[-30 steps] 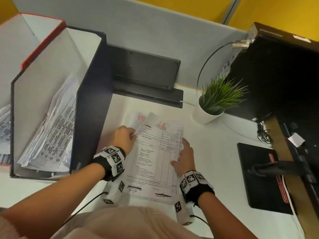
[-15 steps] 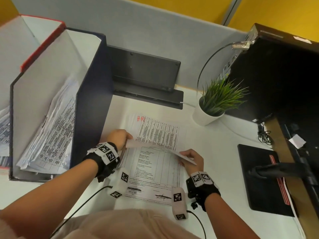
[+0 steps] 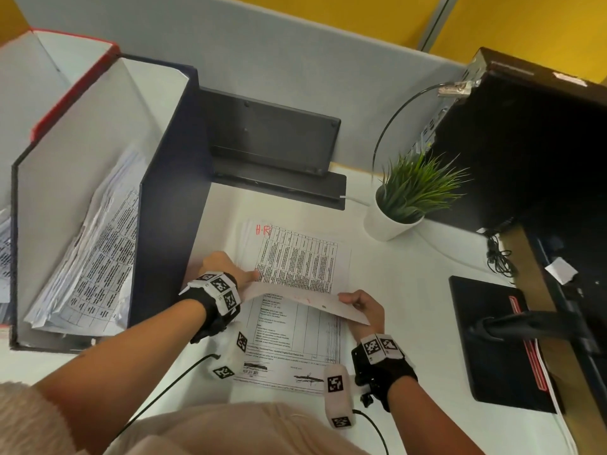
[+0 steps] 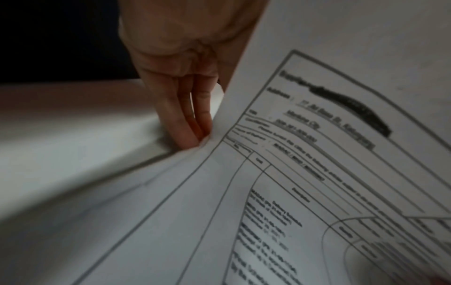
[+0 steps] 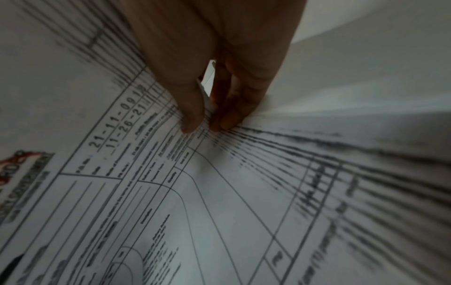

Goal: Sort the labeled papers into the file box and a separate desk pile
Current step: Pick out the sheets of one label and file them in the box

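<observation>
A stack of printed papers lies on the white desk in front of me. My left hand [image 3: 226, 267] pinches the far left corner of the top sheet [image 3: 289, 330], and my right hand [image 3: 363, 307] pinches its far right corner. The sheet's far edge is lifted and curled back toward me. Beneath it lies a table sheet [image 3: 295, 257] marked "H.R" in red. In the left wrist view my fingers [image 4: 187, 125] grip the paper edge; in the right wrist view thumb and fingers [image 5: 192, 115] nip it. The dark blue file box [image 3: 164, 224] stands at left with papers [image 3: 92, 257] leaning inside.
A red-edged box [image 3: 65, 93] stands behind the blue one. A black panel [image 3: 272, 136] leans on the grey partition. A potted plant [image 3: 397, 208] sits right of the stack, with a black monitor base [image 3: 492, 343] and a dark computer case [image 3: 525, 142] further right.
The top sheet's far edge has been lifted and pulled back toward me, uncovering the H.R sheet. My right hand went from resting flat on the sheet to pinching its corner.
</observation>
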Demonstrator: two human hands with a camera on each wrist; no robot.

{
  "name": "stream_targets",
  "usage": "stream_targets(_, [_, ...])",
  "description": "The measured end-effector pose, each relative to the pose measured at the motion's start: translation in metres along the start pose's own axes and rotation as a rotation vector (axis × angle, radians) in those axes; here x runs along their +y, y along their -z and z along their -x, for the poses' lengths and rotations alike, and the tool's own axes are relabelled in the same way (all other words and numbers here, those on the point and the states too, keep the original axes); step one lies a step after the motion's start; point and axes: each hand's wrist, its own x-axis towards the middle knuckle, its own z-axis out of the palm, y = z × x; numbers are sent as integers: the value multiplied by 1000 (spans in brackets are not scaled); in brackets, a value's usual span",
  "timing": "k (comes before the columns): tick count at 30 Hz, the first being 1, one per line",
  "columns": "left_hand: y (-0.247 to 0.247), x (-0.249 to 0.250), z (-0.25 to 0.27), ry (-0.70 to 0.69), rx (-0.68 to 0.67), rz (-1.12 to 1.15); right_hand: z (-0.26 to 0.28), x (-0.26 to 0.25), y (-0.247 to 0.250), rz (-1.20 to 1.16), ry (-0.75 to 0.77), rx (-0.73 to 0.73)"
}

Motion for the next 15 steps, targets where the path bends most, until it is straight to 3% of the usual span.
stream_targets(7, [-1,-5,0,-9,-10,124,2,-3,-2,38,-13,11])
stream_targets(15, [-7,-12,1,-261,38,71,-3,-7,0,151,-27,49])
